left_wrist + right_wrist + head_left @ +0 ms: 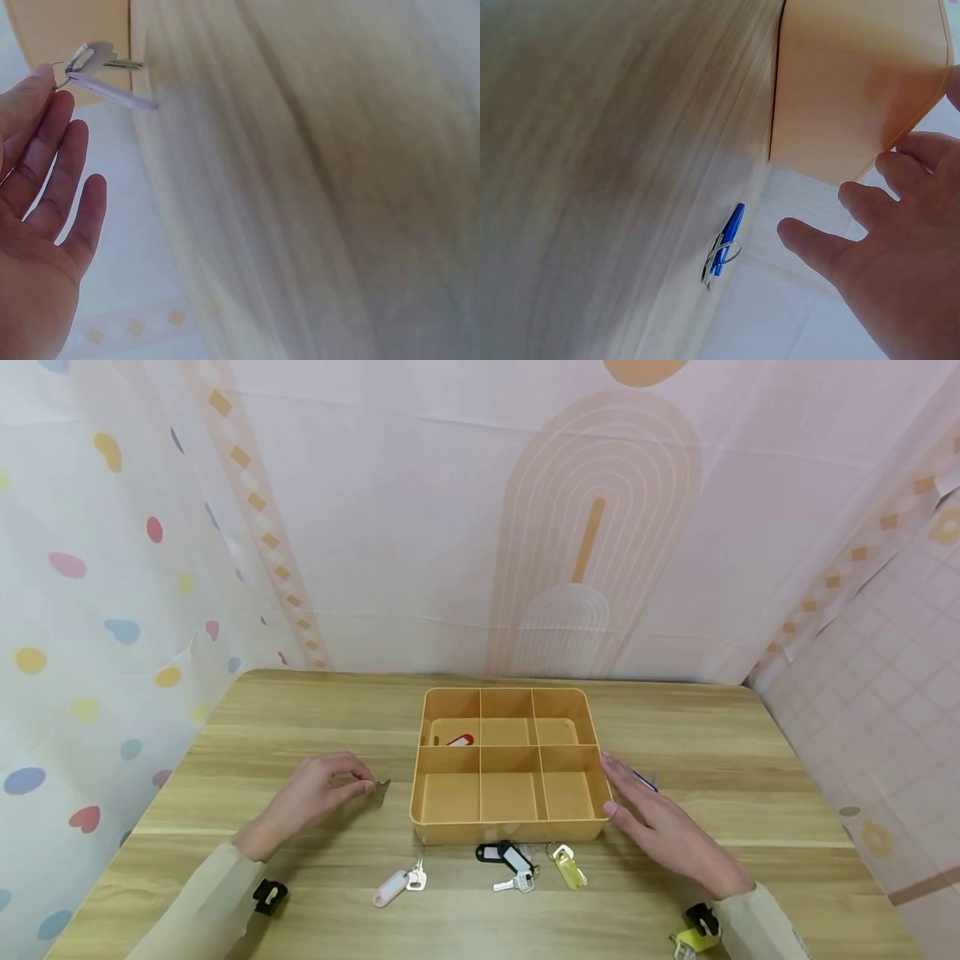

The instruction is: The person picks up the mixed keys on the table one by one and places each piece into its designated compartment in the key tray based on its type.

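Between its thumb and index finger my left hand (pixel 318 797) pinches the ring of a key bunch (pixel 382 791), just off the left side of an orange divided box (pixel 510 833). In the left wrist view the bunch shows metal keys (pixel 96 55) and a pale tag (pixel 112 93) on the ring; the other fingers are spread loosely. My right hand (pixel 663 827) rests with extended fingers on the box's right rim, also seen in the right wrist view. A red key tag (pixel 463 740) lies in the back left compartment.
In front of the box lie keys with a pink tag (pixel 392 888), black tags (pixel 516 858) and a yellow-green tag (pixel 572 870). A blue tag with keys (pixel 731 232) lies right of the box. Another yellow tag (pixel 699 939) lies by the right wrist. Patterned cloth hangs behind.
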The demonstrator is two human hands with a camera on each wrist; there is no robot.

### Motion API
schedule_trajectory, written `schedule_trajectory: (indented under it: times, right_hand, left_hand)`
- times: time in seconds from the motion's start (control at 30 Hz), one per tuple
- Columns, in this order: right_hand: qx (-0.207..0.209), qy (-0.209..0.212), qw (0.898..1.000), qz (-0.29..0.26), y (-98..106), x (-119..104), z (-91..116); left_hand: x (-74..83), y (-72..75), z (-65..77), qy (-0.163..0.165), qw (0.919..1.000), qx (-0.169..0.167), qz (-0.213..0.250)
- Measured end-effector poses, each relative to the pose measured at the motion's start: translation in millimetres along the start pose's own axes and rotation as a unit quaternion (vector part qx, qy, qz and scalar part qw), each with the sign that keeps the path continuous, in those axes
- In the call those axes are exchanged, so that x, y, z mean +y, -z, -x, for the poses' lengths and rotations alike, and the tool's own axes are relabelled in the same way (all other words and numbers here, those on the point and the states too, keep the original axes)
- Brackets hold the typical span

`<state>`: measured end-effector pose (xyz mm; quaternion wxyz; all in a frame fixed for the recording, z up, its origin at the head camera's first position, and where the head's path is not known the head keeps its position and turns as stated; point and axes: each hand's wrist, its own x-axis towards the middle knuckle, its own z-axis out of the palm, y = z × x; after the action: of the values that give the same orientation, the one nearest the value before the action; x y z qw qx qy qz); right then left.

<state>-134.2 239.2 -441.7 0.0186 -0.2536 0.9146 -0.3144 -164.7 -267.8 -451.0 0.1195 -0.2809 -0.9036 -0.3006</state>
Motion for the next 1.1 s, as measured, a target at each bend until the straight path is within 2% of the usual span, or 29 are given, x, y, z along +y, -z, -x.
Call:
schedule_trajectory:
  times: [0.27, 0.53, 0.8, 1.1]
  right_hand:
    - [0.002, 0.001, 1.0, 0.0, -2, -2, -2]
    - [-0.002, 0.001, 1.0, 0.005, -2, -2, -3]
    - [-0.001, 0.005, 1.0, 0.005, -1, -1, -4]
    - [-0.004, 0.001, 1.0, 0.004, -2, -1, -3]
  left_hand:
    - [12.3, 5.2, 0.4, -0.006, 0.9985, 0.052, -0.014]
    - [20.1, 7.0, -2.3, -0.016, 0.996, 0.087, -0.01]
    - [33.2, 11.1, -6.3, 0.009, 0.9944, 0.105, 0.009]
    - [55.4, 11.3, -13.3, 0.018, 0.9918, 0.124, 0.024]
